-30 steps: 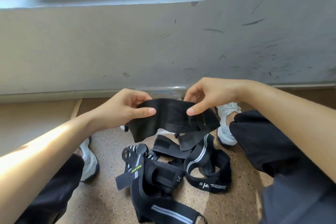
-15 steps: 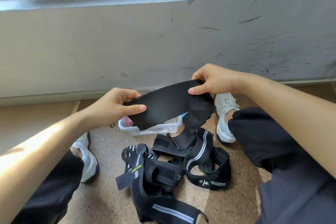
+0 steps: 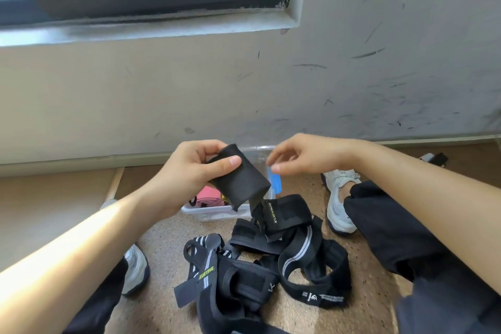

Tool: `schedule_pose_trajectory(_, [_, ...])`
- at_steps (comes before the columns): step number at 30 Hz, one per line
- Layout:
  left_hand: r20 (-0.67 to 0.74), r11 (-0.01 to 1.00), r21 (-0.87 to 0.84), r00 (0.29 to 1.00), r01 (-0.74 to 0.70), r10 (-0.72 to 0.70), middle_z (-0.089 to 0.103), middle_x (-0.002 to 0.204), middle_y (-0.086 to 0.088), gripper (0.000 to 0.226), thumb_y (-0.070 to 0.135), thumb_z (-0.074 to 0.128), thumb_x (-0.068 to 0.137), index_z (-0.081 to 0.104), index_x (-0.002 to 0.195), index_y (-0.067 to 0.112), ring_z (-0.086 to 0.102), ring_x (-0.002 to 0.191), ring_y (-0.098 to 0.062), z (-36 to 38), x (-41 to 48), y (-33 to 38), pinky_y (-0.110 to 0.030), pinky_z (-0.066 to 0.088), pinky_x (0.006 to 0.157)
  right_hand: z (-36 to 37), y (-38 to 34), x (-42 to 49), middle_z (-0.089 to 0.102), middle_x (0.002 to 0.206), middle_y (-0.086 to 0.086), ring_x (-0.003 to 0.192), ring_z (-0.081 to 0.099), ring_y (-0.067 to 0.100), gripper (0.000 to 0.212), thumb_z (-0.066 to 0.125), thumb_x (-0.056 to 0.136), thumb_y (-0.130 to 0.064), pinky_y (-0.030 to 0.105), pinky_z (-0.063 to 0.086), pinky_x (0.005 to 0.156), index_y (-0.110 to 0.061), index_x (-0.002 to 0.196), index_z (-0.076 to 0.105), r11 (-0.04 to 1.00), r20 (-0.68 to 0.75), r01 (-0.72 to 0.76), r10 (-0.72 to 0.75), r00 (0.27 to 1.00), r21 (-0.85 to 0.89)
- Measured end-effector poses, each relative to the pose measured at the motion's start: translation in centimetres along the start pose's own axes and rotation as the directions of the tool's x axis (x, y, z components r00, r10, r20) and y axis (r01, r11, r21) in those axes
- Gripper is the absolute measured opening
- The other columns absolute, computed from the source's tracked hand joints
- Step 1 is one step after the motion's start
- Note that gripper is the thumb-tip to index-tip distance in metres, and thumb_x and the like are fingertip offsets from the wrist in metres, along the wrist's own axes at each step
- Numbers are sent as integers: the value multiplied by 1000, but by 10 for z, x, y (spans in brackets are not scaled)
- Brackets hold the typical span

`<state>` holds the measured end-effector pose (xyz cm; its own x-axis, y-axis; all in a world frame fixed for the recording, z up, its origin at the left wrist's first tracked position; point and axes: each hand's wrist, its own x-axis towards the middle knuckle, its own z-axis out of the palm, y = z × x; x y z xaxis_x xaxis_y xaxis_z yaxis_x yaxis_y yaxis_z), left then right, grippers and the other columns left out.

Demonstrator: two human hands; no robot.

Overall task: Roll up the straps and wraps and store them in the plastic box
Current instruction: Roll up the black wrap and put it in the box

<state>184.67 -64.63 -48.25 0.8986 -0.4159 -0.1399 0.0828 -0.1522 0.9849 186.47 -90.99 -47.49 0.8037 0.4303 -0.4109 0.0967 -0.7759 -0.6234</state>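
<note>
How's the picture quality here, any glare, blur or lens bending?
Head view: sunlight washes out the left forearm; the window sill bows from the wide lens; the right hand looks slightly blurred; the strap pile is sharp.

Matt black woven cloth wrap (image 3: pixel 238 179) — clear glossy plastic box (image 3: pixel 217 213) — speckled, rough floor (image 3: pixel 363 314).

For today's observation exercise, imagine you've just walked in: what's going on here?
A person sitting on the floor is rolling up a black wrap. The left hand grips the partly rolled wrap above the plastic box, and the wrap's loose end hangs down toward a pile of black straps on the floor. The right hand hovers beside the roll, its fingers loosely curled and holding nothing. A pink band already lies in the box.
</note>
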Motion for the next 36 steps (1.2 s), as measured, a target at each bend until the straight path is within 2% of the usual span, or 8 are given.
schedule_pose_trajectory(4, [-101,994,-106,994,26,-37,79,96,-12,15,8,61,98,73,107,5,75,86,-20,6,1,4,-27,61,73,10,-25,-5,72,115,-2,103,70,13,36,71,94,-36,32,56,93,-25,128,65,885,-159,209,-156,975,415])
schedule_pose_trajectory(10, [-122,969,-246,991,29,-60,79,102,-16,22,4,62,97,69,117,1,76,89,-23,8,-1,9,-25,60,72,35,-36,-2,71,100,9,89,72,24,37,81,85,-13,43,61,82,-16,116,61,901,-420,283,-130,898,328])
schedule_pose_trajectory(15, [-295,936,335,932,-108,213,75,101,7,31,16,85,83,69,109,23,70,95,-6,-3,0,5,-22,54,81,25,-29,0,75,97,18,91,76,26,15,69,95,-12,39,62,86,-8,110,67,824,-425,302,-83,901,480])
schedule_pose_trajectory(20, [-15,879,390,953,-275,304,68,129,13,55,14,83,85,63,132,33,65,120,-10,-8,-2,13,-32,54,100,22,-30,-1,73,109,22,102,72,29,27,56,103,-24,40,58,93,-5,116,70,800,-260,219,-82,962,558])
schedule_pose_trajectory(24, [51,882,360,950,-306,309,73,112,2,42,3,85,80,74,118,18,71,106,-16,-4,-4,14,-32,60,92,22,-33,0,68,120,28,106,68,30,38,51,105,-29,46,53,101,0,122,69,688,-140,146,-65,988,711])
schedule_pose_trajectory(28, [-6,866,380,935,-325,354,77,98,11,30,8,83,83,77,111,19,74,93,-9,-6,-3,12,-22,58,78,24,-37,0,70,114,25,104,67,30,48,43,106,-37,42,54,96,1,122,68,680,-76,78,-34,997,729])
schedule_pose_trajectory(31, [-106,902,338,942,-268,320,75,77,8,13,7,80,86,79,98,12,65,67,0,-5,0,11,-12,48,60,27,-41,1,68,107,21,101,65,35,50,42,106,-41,53,51,99,1,125,63,653,-105,95,-24,994,751])
schedule_pose_trajectory(36, [-191,983,157,973,-98,128,67,72,-18,7,16,77,90,79,89,10,59,62,-14,-4,1,8,-19,44,49,29,-46,-3,71,105,25,91,72,42,38,68,91,-36,55,58,82,-10,118,66,719,-310,252,-54,949,648])
